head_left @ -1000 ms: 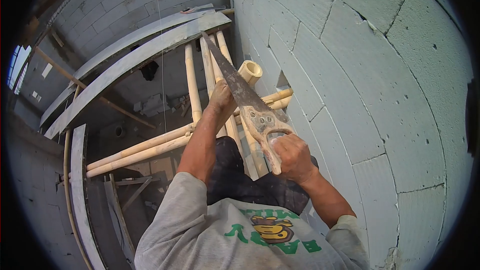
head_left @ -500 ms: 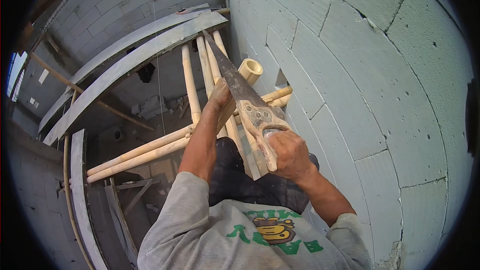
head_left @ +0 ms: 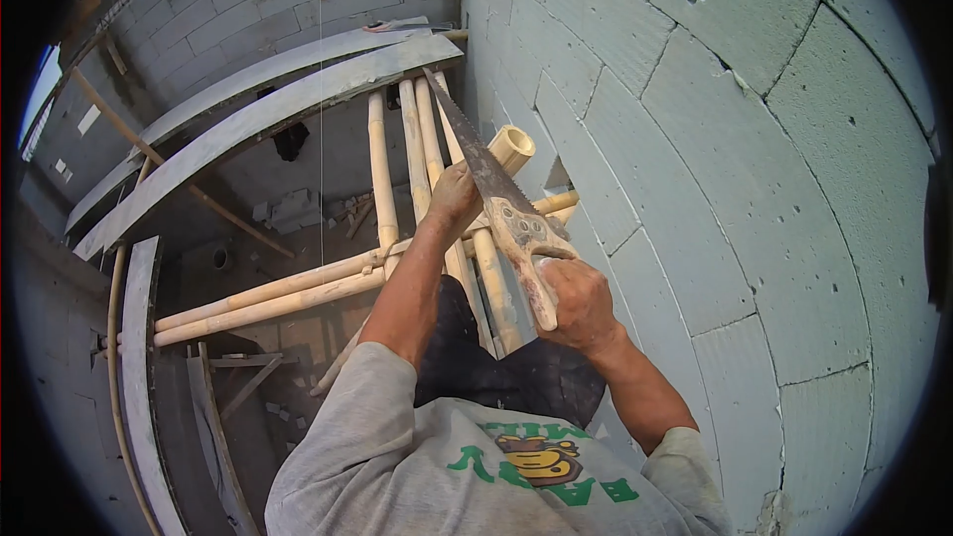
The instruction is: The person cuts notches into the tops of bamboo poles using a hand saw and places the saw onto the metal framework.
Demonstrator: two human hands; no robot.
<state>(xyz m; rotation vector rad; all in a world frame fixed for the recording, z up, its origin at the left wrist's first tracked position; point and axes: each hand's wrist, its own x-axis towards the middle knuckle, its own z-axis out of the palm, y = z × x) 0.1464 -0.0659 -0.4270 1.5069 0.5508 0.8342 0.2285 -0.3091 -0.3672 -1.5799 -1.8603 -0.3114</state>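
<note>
My right hand (head_left: 579, 303) is closed round the worn wooden handle of a handsaw (head_left: 488, 167). The saw's dark, stained blade points up and away, its toothed edge facing right toward a thick bamboo pole (head_left: 513, 147). That pole's hollow cut end sticks out just right of the blade. My left hand (head_left: 457, 193) grips the pole left of the blade, its fingers partly hidden by pole and saw. Whether the teeth touch the bamboo, I cannot tell. Thinner bamboo poles (head_left: 381, 169) run beneath and beyond my hands.
A grey block wall (head_left: 685, 179) rises close on my right, with a small opening beside the pole ends. Long grey planks (head_left: 268, 129) cross ahead, and another plank (head_left: 144, 367) lies left. Paired horizontal bamboo poles (head_left: 268, 313) span above a lower floor with rubble.
The view has shifted slightly, so saw, hands and pole sit a little further right and lower. Both hands keep their holds.
</note>
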